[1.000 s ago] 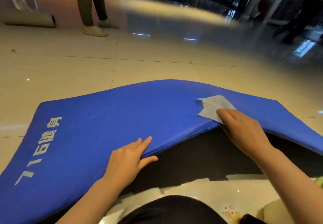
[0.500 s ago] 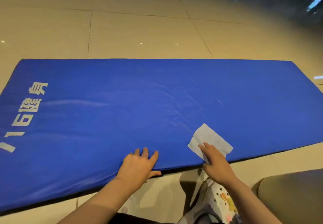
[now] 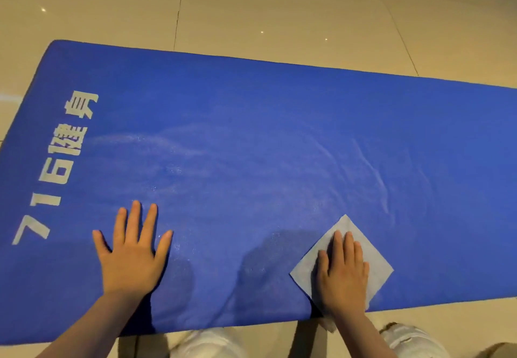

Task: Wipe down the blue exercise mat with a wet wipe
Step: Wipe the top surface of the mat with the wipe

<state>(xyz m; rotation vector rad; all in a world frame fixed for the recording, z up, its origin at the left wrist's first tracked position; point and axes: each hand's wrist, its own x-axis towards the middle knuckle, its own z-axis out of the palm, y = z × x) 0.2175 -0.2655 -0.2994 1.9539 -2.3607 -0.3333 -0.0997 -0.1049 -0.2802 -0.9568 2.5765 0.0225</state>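
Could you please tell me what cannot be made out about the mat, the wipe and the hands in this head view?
- Blue mat: its right end is cut off by the frame's right edge.
- Wet wipe: its middle is hidden under the right hand.
- Mat beneath the left hand: covered by the palm.
- Wipe's wetness: cannot tell.
- White lettering: its lowest part runs off the left edge.

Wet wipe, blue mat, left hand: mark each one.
wet wipe point(image 3: 375, 257), head view, bare right part beside the fingers.
blue mat point(image 3: 265, 139), head view, open middle of its top.
left hand point(image 3: 131, 257), head view, back of the hand.
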